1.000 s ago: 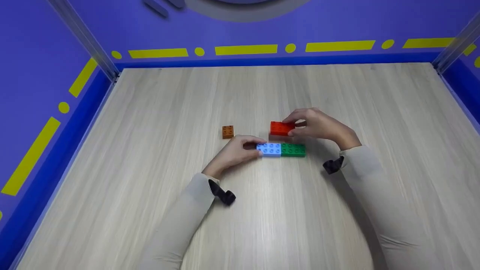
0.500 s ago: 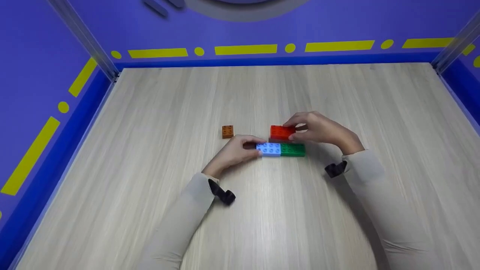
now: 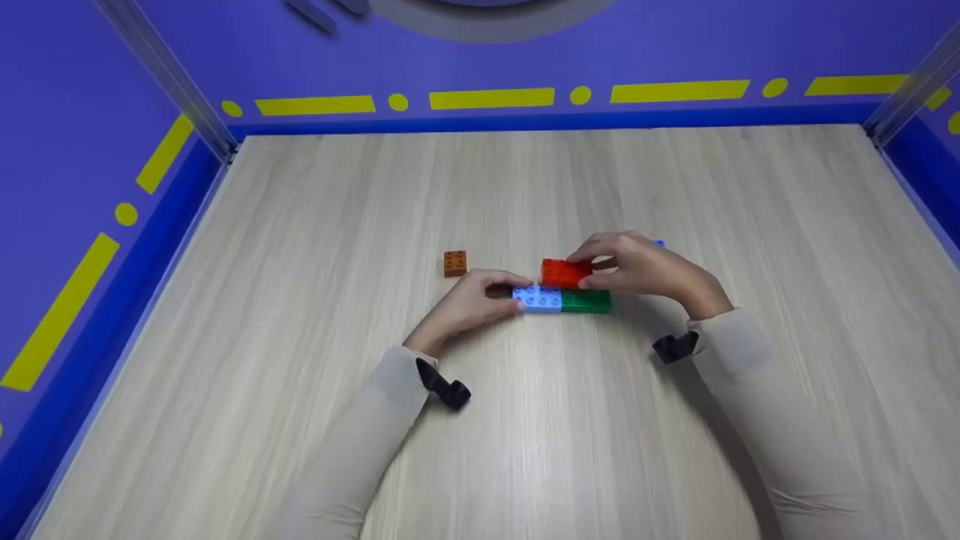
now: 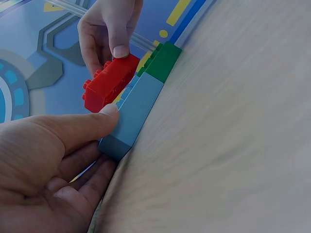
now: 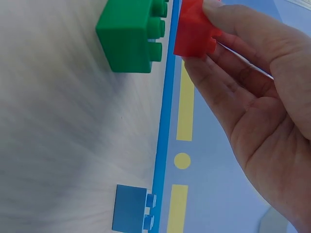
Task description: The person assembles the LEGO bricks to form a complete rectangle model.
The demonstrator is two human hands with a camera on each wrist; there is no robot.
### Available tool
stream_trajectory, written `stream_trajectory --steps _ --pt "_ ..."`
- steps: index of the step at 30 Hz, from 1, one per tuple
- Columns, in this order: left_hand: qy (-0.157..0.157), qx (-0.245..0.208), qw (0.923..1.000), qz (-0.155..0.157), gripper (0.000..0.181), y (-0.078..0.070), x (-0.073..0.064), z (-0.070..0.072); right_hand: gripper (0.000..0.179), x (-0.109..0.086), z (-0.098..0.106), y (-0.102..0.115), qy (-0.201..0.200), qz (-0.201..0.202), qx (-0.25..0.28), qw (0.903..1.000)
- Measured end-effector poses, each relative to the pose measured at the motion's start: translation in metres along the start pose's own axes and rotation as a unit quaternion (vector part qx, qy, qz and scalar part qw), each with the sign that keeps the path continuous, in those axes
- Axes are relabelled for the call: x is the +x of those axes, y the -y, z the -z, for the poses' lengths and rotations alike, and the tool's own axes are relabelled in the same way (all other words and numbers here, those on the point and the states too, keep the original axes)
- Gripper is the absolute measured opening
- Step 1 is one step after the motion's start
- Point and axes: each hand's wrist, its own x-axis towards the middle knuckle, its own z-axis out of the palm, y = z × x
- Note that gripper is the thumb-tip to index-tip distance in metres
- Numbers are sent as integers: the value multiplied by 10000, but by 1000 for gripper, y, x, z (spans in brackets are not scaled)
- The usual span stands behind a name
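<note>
My left hand (image 3: 477, 302) pinches the left end of a light blue toy building brick (image 3: 540, 300), thumb on the near side. End to end with it on the table lies a green brick (image 3: 589, 301). A red brick (image 3: 564, 273) is pinched at its right end by my right hand (image 3: 637, 264). It hangs just above the studs of the blue and green bricks, over where they meet, and hides their far edge in the head view. In the left wrist view, a narrow gap shows between the red brick (image 4: 109, 85) and the light blue brick (image 4: 133, 114).
A small brown brick (image 3: 455, 263) lies on the table (image 3: 360, 225) beyond my left hand. Another blue brick (image 5: 130, 208) sits behind my right hand, mostly hidden in the head view. Blue walls (image 3: 480, 67) with yellow marks border the table.
My right hand has brought the red brick nearer to me, from beyond the blue and green bricks to above them. Part of a blue brick has appeared behind that hand. My left hand stays put.
</note>
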Motion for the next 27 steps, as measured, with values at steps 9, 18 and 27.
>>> stream_trajectory --steps 9,18,27 --pt "8 20 10000 58 33 -1 -1 1 34 -5 -3 1 25 13 -20 10000" --pt "1 97 9997 210 34 -2 -2 1 34 -7 -7 3 60 48 39 10000" --pt "-27 -34 9999 95 34 -1 -1 1 34 -8 -8 7 99 152 -18 9998"
